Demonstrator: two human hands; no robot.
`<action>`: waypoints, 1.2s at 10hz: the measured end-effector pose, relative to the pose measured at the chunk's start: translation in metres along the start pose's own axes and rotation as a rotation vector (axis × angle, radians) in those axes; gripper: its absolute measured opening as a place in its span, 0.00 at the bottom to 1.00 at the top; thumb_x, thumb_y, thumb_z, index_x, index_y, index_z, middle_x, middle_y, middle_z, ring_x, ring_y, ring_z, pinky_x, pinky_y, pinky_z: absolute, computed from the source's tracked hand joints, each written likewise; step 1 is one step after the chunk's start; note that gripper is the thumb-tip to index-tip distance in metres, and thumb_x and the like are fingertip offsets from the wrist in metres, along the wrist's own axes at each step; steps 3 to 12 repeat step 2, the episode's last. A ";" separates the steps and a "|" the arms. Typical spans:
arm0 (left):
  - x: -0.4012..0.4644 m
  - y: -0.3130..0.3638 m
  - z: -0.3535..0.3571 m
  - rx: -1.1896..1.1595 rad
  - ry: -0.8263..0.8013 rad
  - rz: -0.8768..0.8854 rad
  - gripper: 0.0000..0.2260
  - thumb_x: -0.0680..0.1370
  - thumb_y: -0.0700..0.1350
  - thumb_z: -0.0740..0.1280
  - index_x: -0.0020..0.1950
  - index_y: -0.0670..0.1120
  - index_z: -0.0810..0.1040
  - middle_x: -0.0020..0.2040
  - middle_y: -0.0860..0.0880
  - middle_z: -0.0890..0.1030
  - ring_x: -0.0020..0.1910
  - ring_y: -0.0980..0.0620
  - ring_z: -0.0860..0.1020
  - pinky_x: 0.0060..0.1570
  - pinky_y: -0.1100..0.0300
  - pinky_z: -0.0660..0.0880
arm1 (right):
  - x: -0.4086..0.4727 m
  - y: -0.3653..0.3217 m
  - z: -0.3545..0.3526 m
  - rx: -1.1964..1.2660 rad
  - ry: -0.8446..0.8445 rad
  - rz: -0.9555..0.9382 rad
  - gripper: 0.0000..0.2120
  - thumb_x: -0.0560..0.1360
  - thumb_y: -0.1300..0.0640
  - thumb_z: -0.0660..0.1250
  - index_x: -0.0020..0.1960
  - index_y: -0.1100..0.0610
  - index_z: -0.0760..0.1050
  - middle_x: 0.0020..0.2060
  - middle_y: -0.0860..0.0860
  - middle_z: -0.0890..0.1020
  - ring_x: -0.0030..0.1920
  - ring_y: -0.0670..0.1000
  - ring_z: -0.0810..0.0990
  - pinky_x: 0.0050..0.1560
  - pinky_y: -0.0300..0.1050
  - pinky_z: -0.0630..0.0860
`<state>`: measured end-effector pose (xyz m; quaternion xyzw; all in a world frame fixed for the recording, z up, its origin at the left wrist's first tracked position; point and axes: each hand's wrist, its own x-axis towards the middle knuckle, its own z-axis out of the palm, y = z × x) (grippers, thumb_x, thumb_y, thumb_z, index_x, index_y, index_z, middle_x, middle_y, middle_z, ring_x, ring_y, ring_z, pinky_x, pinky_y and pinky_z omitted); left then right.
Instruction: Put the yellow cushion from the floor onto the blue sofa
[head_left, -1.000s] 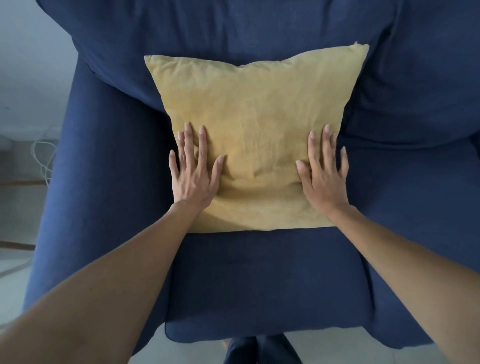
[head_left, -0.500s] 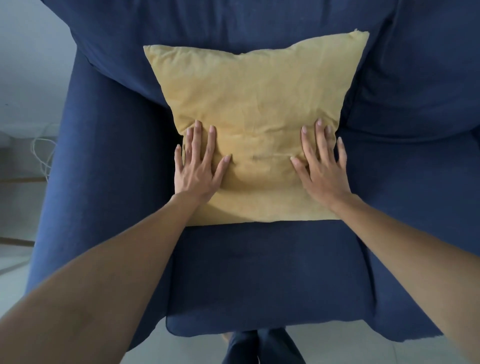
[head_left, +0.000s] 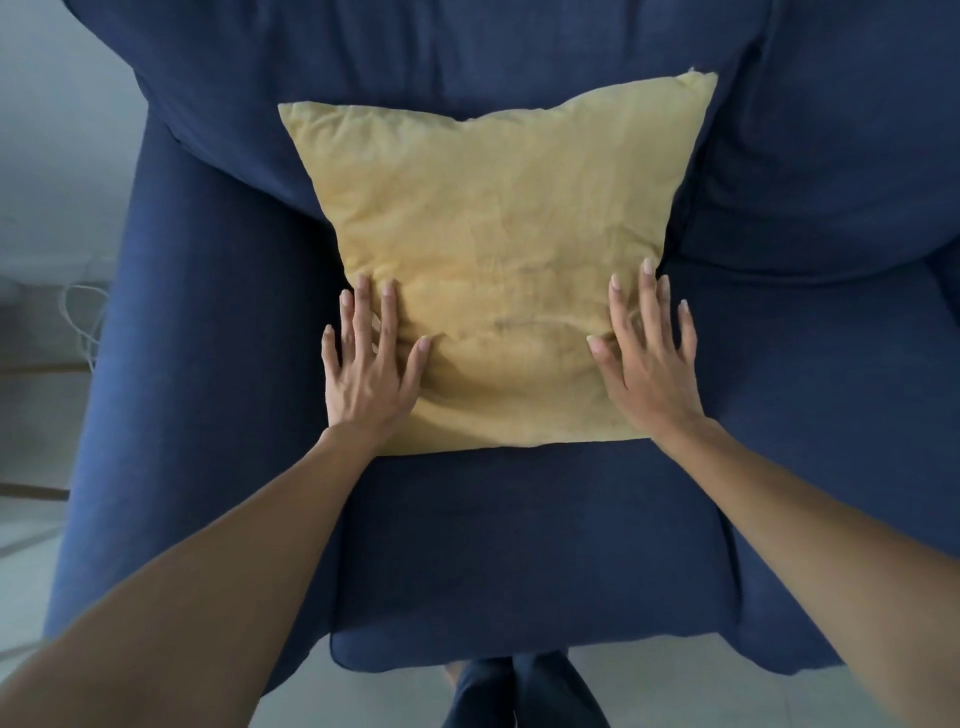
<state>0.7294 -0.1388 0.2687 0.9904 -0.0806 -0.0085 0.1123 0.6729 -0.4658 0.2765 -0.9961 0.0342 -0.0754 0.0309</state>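
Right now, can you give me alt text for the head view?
A yellow cushion rests on the blue sofa, leaning against its backrest. Both hands, left and right, lie flat and open on its lower corners.

Yellow cushion (head_left: 498, 249) propped on blue sofa (head_left: 519, 545) seat, leaning against backrest.

Yellow cushion (head_left: 498, 249) leaning on blue sofa (head_left: 519, 545), left hand (head_left: 366, 379), right hand (head_left: 649, 374) flat on it

Creased matt cloth cushion (head_left: 493, 270); woven matt sofa (head_left: 519, 545).
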 end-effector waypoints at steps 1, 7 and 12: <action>-0.027 0.006 0.002 -0.085 -0.028 -0.057 0.35 0.85 0.66 0.43 0.88 0.49 0.44 0.87 0.45 0.42 0.86 0.44 0.45 0.80 0.38 0.52 | -0.025 -0.015 -0.005 0.062 0.008 0.025 0.33 0.88 0.41 0.49 0.88 0.56 0.50 0.86 0.60 0.46 0.86 0.61 0.49 0.83 0.63 0.49; -0.067 0.010 0.020 -0.114 -0.045 -0.108 0.34 0.86 0.65 0.44 0.88 0.50 0.42 0.87 0.47 0.40 0.86 0.45 0.43 0.81 0.37 0.53 | -0.063 -0.029 0.009 0.054 0.027 0.011 0.32 0.88 0.41 0.49 0.87 0.57 0.54 0.86 0.61 0.50 0.85 0.61 0.53 0.83 0.63 0.52; -0.067 0.010 0.020 -0.114 -0.045 -0.108 0.34 0.86 0.65 0.44 0.88 0.50 0.42 0.87 0.47 0.40 0.86 0.45 0.43 0.81 0.37 0.53 | -0.063 -0.029 0.009 0.054 0.027 0.011 0.32 0.88 0.41 0.49 0.87 0.57 0.54 0.86 0.61 0.50 0.85 0.61 0.53 0.83 0.63 0.52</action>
